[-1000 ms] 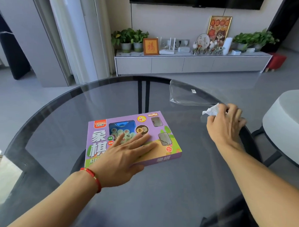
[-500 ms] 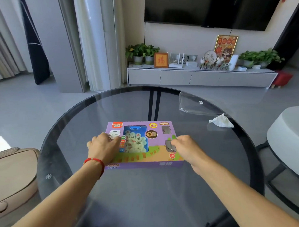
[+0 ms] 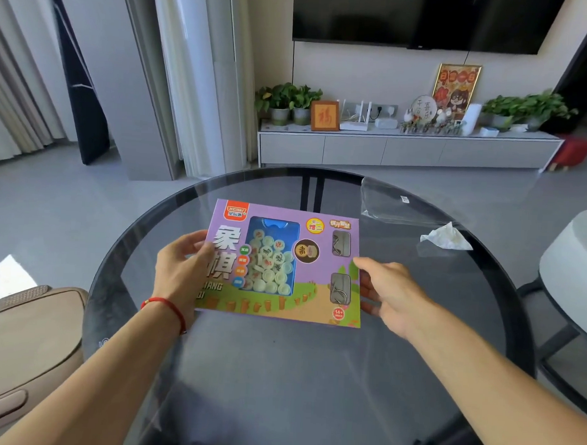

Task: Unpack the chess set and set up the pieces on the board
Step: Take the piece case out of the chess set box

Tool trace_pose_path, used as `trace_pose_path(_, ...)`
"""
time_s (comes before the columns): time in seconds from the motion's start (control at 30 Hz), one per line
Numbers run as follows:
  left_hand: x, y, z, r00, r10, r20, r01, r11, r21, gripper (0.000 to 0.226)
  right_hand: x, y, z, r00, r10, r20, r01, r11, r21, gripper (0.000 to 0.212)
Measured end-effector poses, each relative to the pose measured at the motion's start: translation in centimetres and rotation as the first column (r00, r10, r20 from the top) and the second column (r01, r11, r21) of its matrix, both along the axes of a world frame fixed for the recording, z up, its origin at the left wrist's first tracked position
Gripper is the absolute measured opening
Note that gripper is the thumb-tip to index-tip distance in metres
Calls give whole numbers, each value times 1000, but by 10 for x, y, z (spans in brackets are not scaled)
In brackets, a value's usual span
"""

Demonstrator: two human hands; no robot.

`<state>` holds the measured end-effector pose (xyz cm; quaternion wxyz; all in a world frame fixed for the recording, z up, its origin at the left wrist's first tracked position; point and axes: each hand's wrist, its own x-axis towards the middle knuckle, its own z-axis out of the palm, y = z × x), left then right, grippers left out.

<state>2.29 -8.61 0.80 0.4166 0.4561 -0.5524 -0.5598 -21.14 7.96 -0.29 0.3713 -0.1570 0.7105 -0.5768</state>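
Since the frame half a second earlier, the chess set box (image 3: pixel 280 262) had come up off the desk (image 3: pixel 279 373), tilted with its printed face toward the camera; both hands had shifted from its top to its side edges.

Box at centre frame, above the glass desk. Left hand (image 3: pixel 179 274) gripped the left edge, thumb on the printed face, fingers curled behind. Right hand (image 3: pixel 388 290) held the right edge; thumb tip at the face, fingers under the box and mostly hidden, so the curl could not be fully judged.

Step in hand, as judged: first stage of unpacking, box unopened, pieces (image 3: pixel 270 265) loose behind the clear window. Next move likely called for finding an end flap and opening it level, so pieces would not spill.

Clear plastic wrap (image 3: pixel 387 203) and crumpled tissue (image 3: pixel 446 239) lay at upper right of the desk.

Writing: large characters "象棋"; partial Latin "IANG" and "QI" beside the left hand; red brand tab upper left, unreadable; "14+" badge lower right; yellow disc reading "赠".
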Motion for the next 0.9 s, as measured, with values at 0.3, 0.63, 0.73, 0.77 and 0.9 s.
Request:
trace_pose_path(0.3,0,-4,-4,999,34,-9,-34,999,4,15,-11,3,2,985,117,130,-119,993,6,15)
trace_pose_path(0.63,-1,-11,-13,993,87,82,-89,996,29,17,-12,2,7,918,18,-396,23,995,99,13)
trace_pose_path(0.73,-2,-10,-17,988,94,119,-100,994,44,16,-11,5,16,848,33,-530,-4,998,56,7)
trace_pose_path(0.77,-3,-10,-17,987,96,129,-102,994,44,17,-11,6,18,862,43,-505,-49,999,2,19)
trace_pose_path(0.9,-2,-10,-19,986,88,139,-99,993,68,20,-9,4,8,931,87,-354,-117,991,-64,24)
